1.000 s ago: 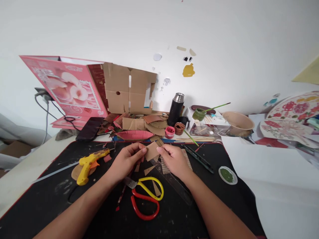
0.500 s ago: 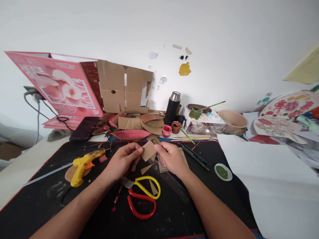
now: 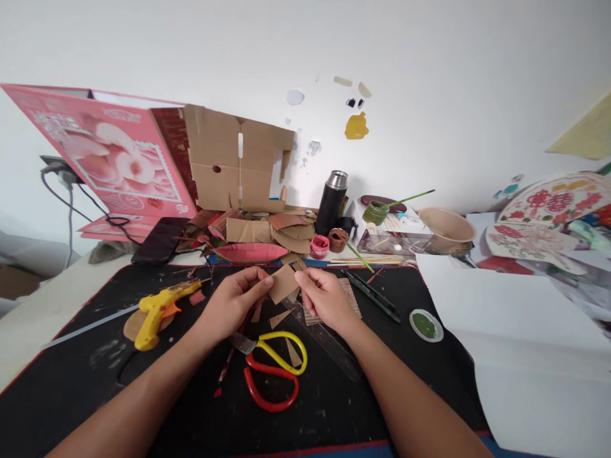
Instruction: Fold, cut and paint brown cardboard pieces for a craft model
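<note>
Left hand (image 3: 236,298): bare
Left forearm (image 3: 153,388): bare, left of scissors (image 3: 268,368)
Right hand (image 3: 330,301): bare
Right forearm (image 3: 396,385): bare, right of scissors

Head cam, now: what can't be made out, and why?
All in the head view:
Flat brown cardboard piece: its far face, turned away; the left hand and right hand cover edges.
Red-and-yellow-handled metal scissors: blade tips, behind the left wrist.
Ridged tan cardboard sheet: partly behind the right hand.
White floral fan: cut off by the right edge.
Pink cardboard box: fine print too small.
</note>
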Demonstrator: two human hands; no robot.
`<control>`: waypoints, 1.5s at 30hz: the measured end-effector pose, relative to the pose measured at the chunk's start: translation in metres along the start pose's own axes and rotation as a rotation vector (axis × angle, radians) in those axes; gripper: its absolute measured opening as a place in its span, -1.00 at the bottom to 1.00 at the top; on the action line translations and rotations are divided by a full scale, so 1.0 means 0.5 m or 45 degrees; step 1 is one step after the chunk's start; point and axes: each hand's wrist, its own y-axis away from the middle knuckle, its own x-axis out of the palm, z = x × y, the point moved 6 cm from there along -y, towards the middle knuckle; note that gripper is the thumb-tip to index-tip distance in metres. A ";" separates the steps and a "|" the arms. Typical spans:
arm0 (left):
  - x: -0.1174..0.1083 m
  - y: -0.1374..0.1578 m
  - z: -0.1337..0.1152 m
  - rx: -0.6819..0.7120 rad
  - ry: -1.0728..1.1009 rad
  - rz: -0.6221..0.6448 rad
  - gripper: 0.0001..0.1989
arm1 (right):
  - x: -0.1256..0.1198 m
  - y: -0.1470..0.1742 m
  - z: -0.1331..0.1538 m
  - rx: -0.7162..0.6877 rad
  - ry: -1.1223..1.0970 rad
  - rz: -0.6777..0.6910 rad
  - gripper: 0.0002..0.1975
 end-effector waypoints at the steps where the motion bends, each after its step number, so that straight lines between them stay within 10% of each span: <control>1: 0.000 0.001 -0.005 0.004 -0.021 -0.007 -0.47 | 0.001 0.000 -0.001 0.007 0.007 0.004 -0.49; 14: -0.069 0.002 -0.042 0.242 -0.683 -0.321 -0.52 | -0.050 -0.004 0.024 -0.095 0.008 -0.240 -0.51; 26: -0.084 -0.025 0.017 0.296 -1.604 -0.262 -0.62 | -0.069 -0.012 0.017 -0.114 0.014 -0.323 -0.47; 33: 0.002 -0.023 0.002 0.717 -1.541 -0.160 -0.72 | -0.061 -0.011 0.017 -0.115 0.048 -0.296 -0.47; 45: 0.062 -0.037 0.024 0.708 -1.527 0.013 -0.85 | -0.052 -0.009 0.020 -0.146 0.026 -0.277 -0.45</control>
